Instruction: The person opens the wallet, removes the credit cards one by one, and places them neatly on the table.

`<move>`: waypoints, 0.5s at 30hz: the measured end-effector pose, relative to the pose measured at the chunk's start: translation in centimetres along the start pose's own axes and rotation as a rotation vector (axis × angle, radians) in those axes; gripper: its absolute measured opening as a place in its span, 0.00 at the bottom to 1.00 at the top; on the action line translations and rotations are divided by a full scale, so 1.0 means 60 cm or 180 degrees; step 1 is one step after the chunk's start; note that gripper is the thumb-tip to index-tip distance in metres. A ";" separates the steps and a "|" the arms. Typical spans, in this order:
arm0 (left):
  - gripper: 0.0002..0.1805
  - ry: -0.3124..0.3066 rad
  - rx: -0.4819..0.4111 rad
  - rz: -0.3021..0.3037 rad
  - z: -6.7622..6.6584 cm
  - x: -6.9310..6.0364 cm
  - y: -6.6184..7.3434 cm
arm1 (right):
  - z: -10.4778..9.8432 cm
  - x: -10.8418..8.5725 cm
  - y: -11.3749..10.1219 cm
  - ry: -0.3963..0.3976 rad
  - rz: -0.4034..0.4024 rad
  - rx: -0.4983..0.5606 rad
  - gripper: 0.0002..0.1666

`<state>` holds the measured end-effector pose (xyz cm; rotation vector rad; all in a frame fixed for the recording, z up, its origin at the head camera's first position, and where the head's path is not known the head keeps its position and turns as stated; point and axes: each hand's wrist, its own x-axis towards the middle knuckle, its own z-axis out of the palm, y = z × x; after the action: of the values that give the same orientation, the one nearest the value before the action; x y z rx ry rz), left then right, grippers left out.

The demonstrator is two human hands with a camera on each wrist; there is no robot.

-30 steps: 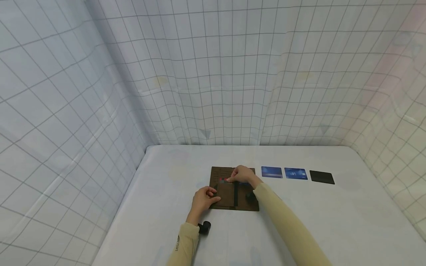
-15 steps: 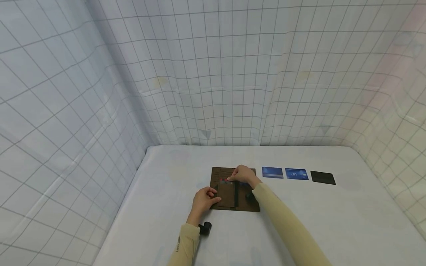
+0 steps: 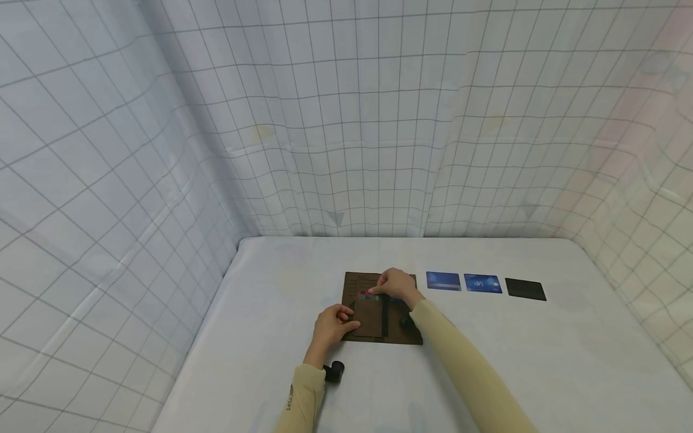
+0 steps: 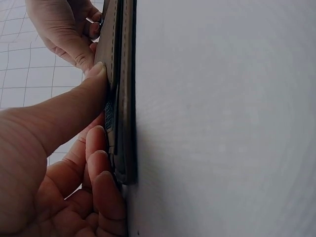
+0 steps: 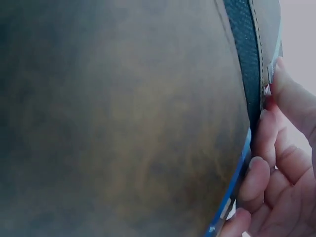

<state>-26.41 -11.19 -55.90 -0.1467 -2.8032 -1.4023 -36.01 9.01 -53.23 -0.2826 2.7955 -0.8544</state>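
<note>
A brown leather wallet [image 3: 367, 319] lies opened out on the white table, a dark strip running down its middle. My left hand [image 3: 329, 325] holds its left edge. In the left wrist view the thumb [image 4: 96, 84] presses on the leather, with curled fingers [image 4: 106, 195] against the rim. At the top of the wallet's raised pocket, my right hand [image 3: 395, 284] pinches a card with a red part [image 3: 364, 293], which sits mostly inside the pocket. A blue card edge [image 5: 228, 197] shows from another pocket beneath the right hand's fingers.
Two blue cards [image 3: 443, 281] [image 3: 483, 283] and a black card [image 3: 525, 288] lie in a row to the right of the wallet. A black wrist camera [image 3: 334, 371] sits at the left wrist. Gridded white curtains [image 3: 379, 120] enclose the table [image 3: 271, 288].
The view has shifted very slightly. Both hands stay in the same places on the wallet and the card.
</note>
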 end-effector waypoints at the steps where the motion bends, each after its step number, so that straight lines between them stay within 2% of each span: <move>1: 0.14 0.0003 0.0002 0.0000 0.000 0.000 0.000 | -0.001 0.000 -0.001 -0.0025 -0.0010 0.0015 0.19; 10: 0.14 0.0016 0.0026 0.0027 -0.001 0.000 0.002 | -0.016 -0.002 -0.010 -0.0313 -0.0007 -0.0014 0.15; 15: 0.14 0.0020 0.0022 0.0048 -0.001 0.001 0.003 | -0.019 0.002 -0.006 -0.0425 -0.0039 0.0007 0.18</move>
<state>-26.48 -11.10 -55.73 -0.1626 -2.7956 -1.3875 -36.36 9.27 -52.11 -0.3434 2.6721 -0.8097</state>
